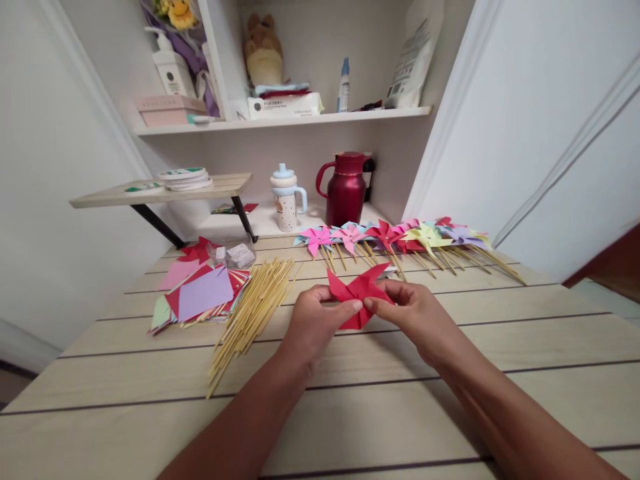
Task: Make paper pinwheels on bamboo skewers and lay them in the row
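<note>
A red paper pinwheel (358, 288) is held up over the middle of the table between both my hands. My left hand (320, 310) pinches its left side, thumb near the centre. From the right, my right hand (407, 305) grips it the same way, its thumb tip close to the other one. No stick shows on this pinwheel; its back is hidden. To the left lies a loose bundle of thin wooden sticks (253, 313). Beside that is a pile of coloured paper sheets (206, 293), a purple one on top.
Several pinwheels on sticks (385, 237) lie in a row along the table's back. A red jug (346, 190) and a speckled cup (287, 203) stand behind them. A small raised shelf (225, 183) is at the back left, with a clear plastic bag (235, 255) near its leg.
</note>
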The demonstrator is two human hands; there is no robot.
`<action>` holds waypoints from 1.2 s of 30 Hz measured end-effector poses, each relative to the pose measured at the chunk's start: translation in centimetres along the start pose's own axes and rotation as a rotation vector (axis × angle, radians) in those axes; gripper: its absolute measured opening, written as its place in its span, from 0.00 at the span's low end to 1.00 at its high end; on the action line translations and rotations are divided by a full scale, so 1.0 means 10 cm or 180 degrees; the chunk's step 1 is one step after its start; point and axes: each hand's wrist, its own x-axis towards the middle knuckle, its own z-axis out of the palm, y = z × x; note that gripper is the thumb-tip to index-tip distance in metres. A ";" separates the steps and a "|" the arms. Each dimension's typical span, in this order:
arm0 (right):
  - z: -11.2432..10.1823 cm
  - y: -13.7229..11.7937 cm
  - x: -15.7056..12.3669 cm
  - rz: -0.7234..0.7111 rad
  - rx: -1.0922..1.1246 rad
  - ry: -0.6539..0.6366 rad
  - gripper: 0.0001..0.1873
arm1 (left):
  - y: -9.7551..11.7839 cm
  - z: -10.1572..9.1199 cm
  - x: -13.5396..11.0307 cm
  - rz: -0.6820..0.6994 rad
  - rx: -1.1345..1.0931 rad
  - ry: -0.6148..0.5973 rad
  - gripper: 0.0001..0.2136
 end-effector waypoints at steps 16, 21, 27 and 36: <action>-0.01 0.02 -0.01 -0.0251 -0.0418 -0.0029 0.06 | 0.02 0.07 -0.03 0.0094 0.0057 0.0314 0.09; -0.01 0.03 -0.01 -0.0261 -0.0478 -0.0034 0.06 | 0.03 0.08 -0.04 0.0122 0.0162 0.0395 0.09; -0.02 0.06 0.00 -0.0230 -0.0444 0.0003 0.06 | 0.03 0.11 -0.04 0.0190 0.0099 0.0500 0.07; -0.03 0.06 0.01 -0.0253 -0.0448 0.0011 0.07 | 0.04 0.08 -0.04 0.0133 0.0046 0.0345 0.08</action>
